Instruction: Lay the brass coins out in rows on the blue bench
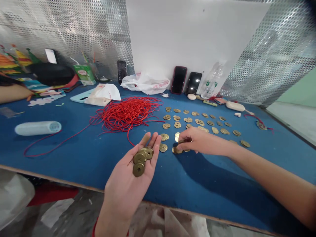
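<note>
left hand [125,184] is cupping palm up, fingers slightly spread, with a small pile of brass square-holed coins [141,159] resting on the palm, not gripped. right hand [203,141] is reaching across the blue-covered table [212,177], fingers curled and pinching coins [177,150] against the surface; fingers are hiding the exact count. loose coins [199,122] are lying flat in rough rows just ahead of the right hand. coins are looking stiff, smooth and fairly heavy for their size, so a stack is probably sliding easily; best hold is likely the rim, or through the square hole. further on, a tangle of red cord [125,113] is sitting beside the rows, one long tail trailing left. at the back, a red-edged phone [178,80] and a black phone [194,83] are leaning against a white board [187,36].
</note>
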`<state>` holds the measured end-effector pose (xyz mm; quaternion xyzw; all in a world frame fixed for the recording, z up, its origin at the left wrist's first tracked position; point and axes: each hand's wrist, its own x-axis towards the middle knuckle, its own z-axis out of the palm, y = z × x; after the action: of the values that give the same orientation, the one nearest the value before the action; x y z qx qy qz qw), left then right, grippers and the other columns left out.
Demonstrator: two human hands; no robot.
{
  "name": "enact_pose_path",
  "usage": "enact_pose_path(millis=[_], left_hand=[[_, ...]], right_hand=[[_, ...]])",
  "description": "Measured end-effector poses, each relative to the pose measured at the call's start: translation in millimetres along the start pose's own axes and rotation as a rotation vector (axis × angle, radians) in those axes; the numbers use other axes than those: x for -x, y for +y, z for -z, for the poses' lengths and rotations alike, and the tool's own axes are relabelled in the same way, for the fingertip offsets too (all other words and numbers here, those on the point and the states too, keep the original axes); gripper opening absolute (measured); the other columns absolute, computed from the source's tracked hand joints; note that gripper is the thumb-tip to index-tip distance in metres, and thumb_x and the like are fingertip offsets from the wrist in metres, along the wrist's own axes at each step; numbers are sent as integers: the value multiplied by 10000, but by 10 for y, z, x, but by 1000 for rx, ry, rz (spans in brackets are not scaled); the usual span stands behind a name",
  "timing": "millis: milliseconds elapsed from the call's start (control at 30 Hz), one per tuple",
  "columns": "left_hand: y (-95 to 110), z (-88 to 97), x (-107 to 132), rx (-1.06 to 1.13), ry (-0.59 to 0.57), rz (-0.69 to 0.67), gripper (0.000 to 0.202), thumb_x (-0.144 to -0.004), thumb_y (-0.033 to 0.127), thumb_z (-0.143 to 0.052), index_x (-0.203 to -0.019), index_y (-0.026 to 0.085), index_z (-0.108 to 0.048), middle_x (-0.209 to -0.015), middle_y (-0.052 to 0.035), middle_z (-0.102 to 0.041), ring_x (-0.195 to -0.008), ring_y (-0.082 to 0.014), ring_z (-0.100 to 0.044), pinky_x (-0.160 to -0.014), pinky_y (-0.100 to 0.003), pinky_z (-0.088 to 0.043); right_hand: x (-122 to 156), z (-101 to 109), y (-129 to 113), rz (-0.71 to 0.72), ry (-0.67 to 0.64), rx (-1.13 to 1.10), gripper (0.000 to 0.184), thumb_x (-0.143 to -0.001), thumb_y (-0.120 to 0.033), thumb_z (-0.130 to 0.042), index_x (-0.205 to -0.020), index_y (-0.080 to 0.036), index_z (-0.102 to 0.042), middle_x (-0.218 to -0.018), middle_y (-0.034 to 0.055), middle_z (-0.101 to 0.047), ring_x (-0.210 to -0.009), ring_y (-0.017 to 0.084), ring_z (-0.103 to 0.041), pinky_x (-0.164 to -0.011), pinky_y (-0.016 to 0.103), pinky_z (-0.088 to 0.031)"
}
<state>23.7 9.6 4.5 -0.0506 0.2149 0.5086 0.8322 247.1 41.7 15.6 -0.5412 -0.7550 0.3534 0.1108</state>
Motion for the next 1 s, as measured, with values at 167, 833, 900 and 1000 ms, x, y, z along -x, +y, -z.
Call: enact_pose_path(millis=[167, 833, 900, 1000], left_hand=[[-1, 11, -17, -11, 21, -15, 449, -984, 207, -235, -1234, 57, -577, -1226, -239, -633, -1187, -317, -573, -766, -353, -620], [-15, 43, -26, -23, -8, -7, 439, -981, 213, -248, -1253, 92, -571, -1236, -216, -635, -1183, -309, -577, -732, -326, -625], [-16, 48, -25, -26, -21, -10, 441, -980, 202, -244, -1245, 85, -576, -1233, -221, -636, -1182, -307, -578, -721, -316, -624], [-11, 40, -21, -34, -24, -16, 437, -981, 197, -243, -1242, 91, -577, -1240, -223, -632, -1193, -297, -571, -721, -297, -619]], right_hand=[[-21, -15, 34, -50, 7, 18, 276, -793, -378, -587, -615, -173, -540, -541, -38, -504, -453, 76, -463, -420, 204, -325], [66, 98, -45, -27, 31, 10, 246, -827, -347, -537, -674, -172, -617, -577, -21, -527, -498, 105, -546, -460, 223, -438], [46, 66, -31, -30, 26, 5, 212, -810, -333, -560, -699, -170, -640, -578, -22, -542, -496, 104, -555, -454, 218, -432], [21, 32, -20, -30, 22, -33, 190, -784, -308, -587, -653, -171, -604, -560, -29, -544, -490, 98, -556, -460, 212, -445]])
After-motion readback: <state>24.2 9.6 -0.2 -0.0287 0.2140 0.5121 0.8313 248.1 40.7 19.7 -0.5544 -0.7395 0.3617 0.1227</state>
